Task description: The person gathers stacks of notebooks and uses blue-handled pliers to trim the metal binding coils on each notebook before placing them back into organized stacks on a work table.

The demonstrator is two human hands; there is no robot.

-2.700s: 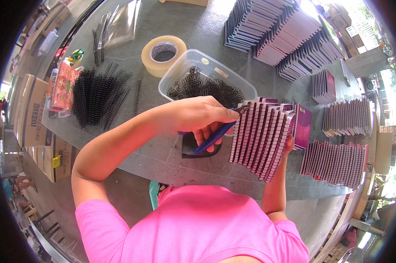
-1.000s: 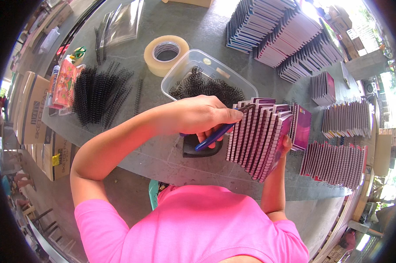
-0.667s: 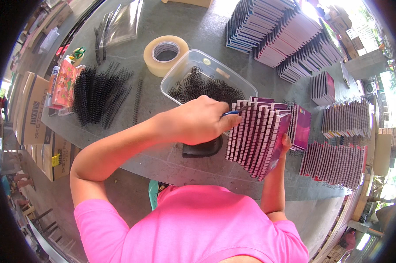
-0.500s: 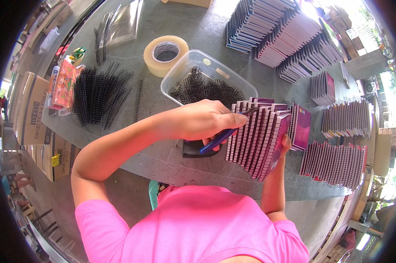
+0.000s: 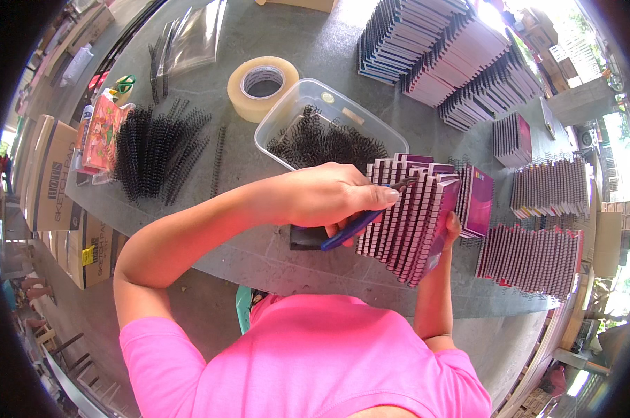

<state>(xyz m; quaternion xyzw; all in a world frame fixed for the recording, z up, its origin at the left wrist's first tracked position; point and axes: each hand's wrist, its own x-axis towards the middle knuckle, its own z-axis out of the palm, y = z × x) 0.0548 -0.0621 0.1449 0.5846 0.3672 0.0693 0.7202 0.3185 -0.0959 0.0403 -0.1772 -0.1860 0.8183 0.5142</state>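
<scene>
**Pliers at the notebook stack**

The notebooks (image 5: 412, 216) stand fanned at the near middle of the counter (image 5: 259, 258). The left hand (image 5: 329, 198) is closed around blue-handled pliers (image 5: 360, 221), tips at the stack's far edge. The right hand (image 5: 453, 226) grips the stack's right side. A clear tub (image 5: 287, 115) of black coils lies just beyond, a tape roll (image 5: 263, 87) to its left.

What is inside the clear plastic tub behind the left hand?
The clear plastic tub holds a heap of black spiral coils. The left hand covers its near edge, so anything there is hidden.
</scene>
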